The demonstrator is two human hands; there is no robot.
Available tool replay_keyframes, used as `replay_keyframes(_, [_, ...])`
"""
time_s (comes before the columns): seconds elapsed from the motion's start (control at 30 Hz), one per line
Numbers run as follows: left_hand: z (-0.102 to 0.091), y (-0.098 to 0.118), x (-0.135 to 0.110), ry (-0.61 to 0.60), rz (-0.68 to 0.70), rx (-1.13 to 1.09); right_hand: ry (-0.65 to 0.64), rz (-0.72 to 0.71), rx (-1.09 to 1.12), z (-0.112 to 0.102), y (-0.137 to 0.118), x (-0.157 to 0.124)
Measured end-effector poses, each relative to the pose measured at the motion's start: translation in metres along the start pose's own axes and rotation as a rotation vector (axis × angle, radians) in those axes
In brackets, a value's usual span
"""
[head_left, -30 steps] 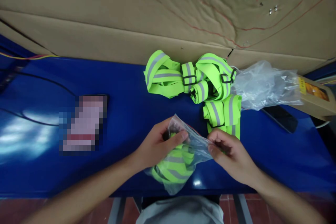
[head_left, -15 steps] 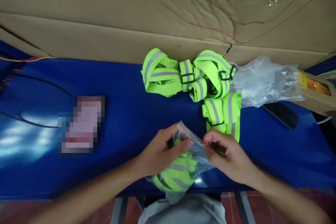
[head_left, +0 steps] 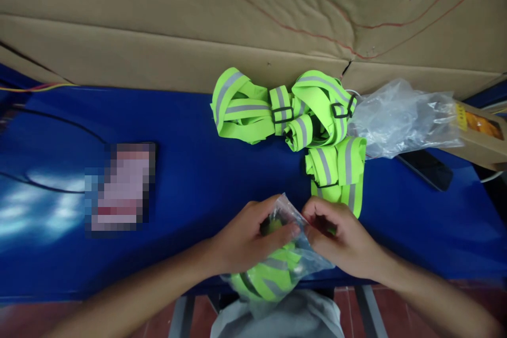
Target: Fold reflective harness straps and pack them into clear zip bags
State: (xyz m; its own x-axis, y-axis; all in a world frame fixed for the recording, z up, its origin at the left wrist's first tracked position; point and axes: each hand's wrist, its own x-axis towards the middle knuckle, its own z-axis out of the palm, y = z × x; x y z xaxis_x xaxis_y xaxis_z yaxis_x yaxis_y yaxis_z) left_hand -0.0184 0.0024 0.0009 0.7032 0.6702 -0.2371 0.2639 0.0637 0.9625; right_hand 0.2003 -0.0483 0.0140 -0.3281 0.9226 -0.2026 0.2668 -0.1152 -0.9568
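A clear plastic zip bag (head_left: 312, 259) hangs tilted between my hands at the front edge of the blue table. Inside it lies a folded neon-green reflective strap (head_left: 273, 280) with grey stripes. My left hand (head_left: 257, 235) is closed on the bag's left side, thumb across the front near the opening. With thumb and fingers pinched, my right hand (head_left: 336, 235) grips the bag's upper right edge. Just beyond my right hand sits another bundle of green reflective straps (head_left: 335, 166). More strap bundles (head_left: 243, 108) with black buckles lie farther back.
Clear plastic bags (head_left: 400, 121) lie at the back right beside a cardboard box (head_left: 487, 142). A dark phone (head_left: 428, 169) rests in front of them. On the left are a pixelated phone-like device (head_left: 124, 185) and black cables (head_left: 59, 124). A brown cardboard panel (head_left: 158, 58) stands behind the table (head_left: 190, 169).
Both hands and the bag have shifted slightly toward me. My right hand has come closer to my left along the bag's top edge. The straps on the table stay put.
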Motion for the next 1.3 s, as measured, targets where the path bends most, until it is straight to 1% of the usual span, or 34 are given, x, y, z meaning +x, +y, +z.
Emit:
replay_keyframes(0.27, [0.003,-0.001,-0.002,-0.04,-0.001,0.097,0.003,-0.02,0.019,0.004,0.0,0.001])
replay_keyframes(0.53, [0.004,0.004,-0.001,-0.09,0.019,0.116,0.029,-0.006,0.093,0.011,0.006,0.001])
replay_keyframes(0.77, [0.007,0.003,-0.002,-0.1,0.087,0.12,-0.012,0.063,0.069,0.011,0.005,0.002])
replay_keyframes(0.93, [0.009,0.003,-0.001,-0.093,0.108,0.129,-0.011,0.03,0.021,0.012,0.006,0.001])
replay_keyframes(1.13, [0.01,0.001,0.0,-0.11,0.236,0.121,-0.01,-0.001,0.029,0.012,0.004,0.002])
replay_keyframes(1.23, [0.009,0.001,-0.001,-0.086,0.259,0.126,0.008,-0.028,0.034,0.012,0.002,0.002])
replay_keyframes(1.3, [0.007,0.002,-0.001,-0.012,0.268,0.13,0.042,-0.076,0.0,0.011,0.001,0.002])
